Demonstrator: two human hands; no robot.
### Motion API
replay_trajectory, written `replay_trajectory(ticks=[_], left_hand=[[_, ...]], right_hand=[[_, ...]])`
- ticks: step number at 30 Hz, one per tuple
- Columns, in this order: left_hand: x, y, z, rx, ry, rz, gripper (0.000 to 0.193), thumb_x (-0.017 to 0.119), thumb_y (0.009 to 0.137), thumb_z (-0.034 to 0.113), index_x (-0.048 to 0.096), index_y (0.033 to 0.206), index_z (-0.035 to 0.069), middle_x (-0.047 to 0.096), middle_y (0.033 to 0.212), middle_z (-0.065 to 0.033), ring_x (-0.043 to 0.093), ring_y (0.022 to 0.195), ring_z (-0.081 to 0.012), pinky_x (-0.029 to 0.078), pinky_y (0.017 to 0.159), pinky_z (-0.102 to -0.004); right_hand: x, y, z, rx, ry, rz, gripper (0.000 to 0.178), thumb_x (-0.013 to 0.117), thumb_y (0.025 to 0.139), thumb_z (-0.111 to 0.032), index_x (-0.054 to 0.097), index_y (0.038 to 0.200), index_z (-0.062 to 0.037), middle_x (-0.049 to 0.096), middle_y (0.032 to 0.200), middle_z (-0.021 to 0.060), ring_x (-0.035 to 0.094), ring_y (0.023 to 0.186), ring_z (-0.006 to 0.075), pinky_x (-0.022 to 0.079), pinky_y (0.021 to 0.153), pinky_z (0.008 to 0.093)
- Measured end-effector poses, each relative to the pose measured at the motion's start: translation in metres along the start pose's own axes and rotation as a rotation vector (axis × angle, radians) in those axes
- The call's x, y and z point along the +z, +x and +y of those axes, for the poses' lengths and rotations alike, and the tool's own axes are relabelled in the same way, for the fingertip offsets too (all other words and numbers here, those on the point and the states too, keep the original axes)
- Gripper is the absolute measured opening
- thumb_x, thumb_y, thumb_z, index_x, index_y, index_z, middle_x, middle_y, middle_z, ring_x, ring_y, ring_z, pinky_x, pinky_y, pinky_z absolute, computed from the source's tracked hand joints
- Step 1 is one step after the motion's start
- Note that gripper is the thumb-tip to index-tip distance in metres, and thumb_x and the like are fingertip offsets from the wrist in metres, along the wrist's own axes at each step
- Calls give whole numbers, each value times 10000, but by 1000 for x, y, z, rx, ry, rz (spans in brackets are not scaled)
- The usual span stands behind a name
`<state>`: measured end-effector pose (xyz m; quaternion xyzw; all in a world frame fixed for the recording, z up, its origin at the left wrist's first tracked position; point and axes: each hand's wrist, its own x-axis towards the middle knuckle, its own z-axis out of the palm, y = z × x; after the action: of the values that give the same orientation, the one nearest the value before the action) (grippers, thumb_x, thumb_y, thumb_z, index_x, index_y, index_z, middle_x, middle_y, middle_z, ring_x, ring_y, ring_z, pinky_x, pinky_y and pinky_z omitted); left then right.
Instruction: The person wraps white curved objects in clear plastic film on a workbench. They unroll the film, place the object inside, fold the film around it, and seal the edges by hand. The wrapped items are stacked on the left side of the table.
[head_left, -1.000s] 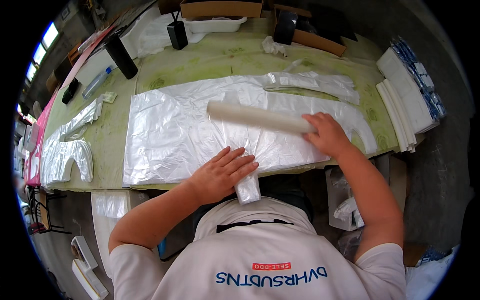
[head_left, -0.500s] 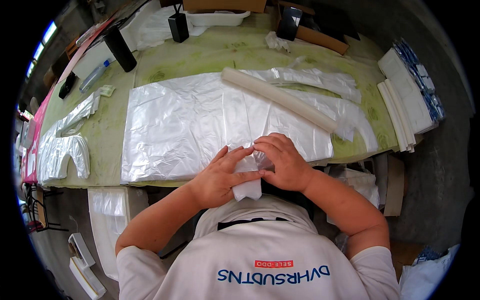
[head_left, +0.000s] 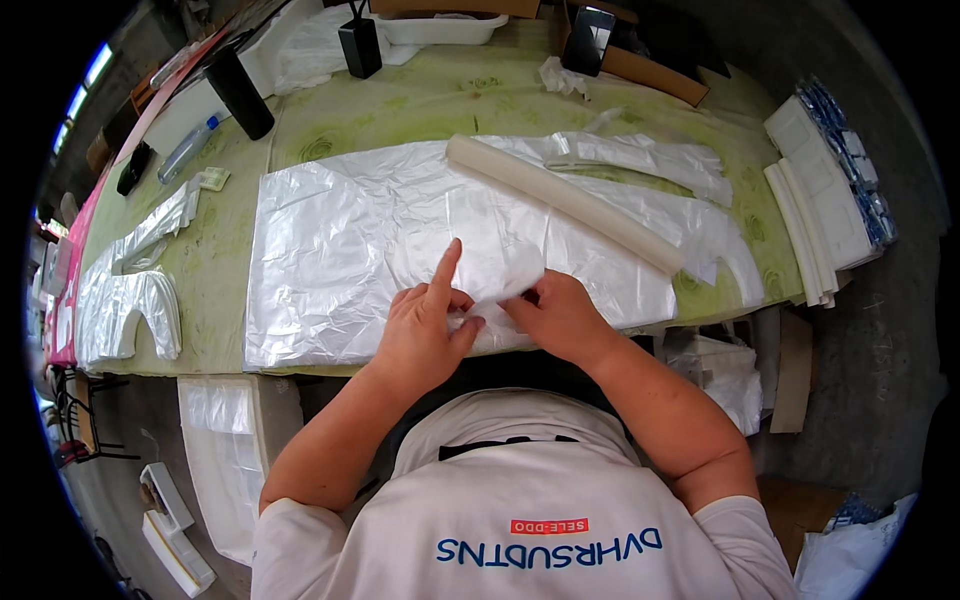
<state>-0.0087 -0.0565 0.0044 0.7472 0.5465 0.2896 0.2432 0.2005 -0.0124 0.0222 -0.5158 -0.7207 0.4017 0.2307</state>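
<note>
A stack of thin, silvery-white plastic carrier bags lies flat in front of me, with its handle loops toward the right. Above its near edge I have a small crumpled piece of thin white plastic between my hands. My right hand pinches it with fingers and thumb closed. My left hand is at its left side, index finger pointing up and away, the other fingers curled toward the thumb around the film's edge. Across the bags, slanting down to the right, rests a long whitish roller.
More folded bags lie at the left of the green-patterned table. Farther back stand a black cylinder, a bottle, a black box and a phone. White packs stand at the right edge.
Both hands have come apart a little and lifted the small plastic piece away from my lap onto the stack's near edge. My left index finger has straightened; the right hand's fingers have closed.
</note>
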Motion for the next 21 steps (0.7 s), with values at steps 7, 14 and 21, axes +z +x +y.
replay_trajectory(ticks=[7, 14, 21], left_hand=[[2, 6, -1, -58, -32, 155, 793, 755, 774, 56, 376, 1466, -16, 659, 1064, -132, 640, 943, -302, 498, 907, -395], [6, 20, 9, 264, 375, -27, 867, 726, 846, 472, 378, 1507, 32, 338, 1573, -211, 257, 1488, -406, 205, 1205, -556], [13, 21, -4, 194, 447, -157, 940, 642, 866, 618, 347, 1538, 31, 293, 1616, -205, 203, 1523, -388, 143, 1209, -611]], right_hand=[[5, 21, -3, 131, -175, -40, 306, 642, 893, -316, 683, 948, -18, 712, 861, 172, 676, 836, 370, 529, 762, 449], [4, 34, -6, 182, -240, -122, 303, 638, 864, -292, 686, 1003, -28, 719, 925, 175, 689, 908, 364, 543, 797, 447], [5, 21, 3, 139, -99, -35, 460, 686, 821, -203, 568, 1220, -7, 697, 907, 134, 673, 844, 286, 532, 768, 395]])
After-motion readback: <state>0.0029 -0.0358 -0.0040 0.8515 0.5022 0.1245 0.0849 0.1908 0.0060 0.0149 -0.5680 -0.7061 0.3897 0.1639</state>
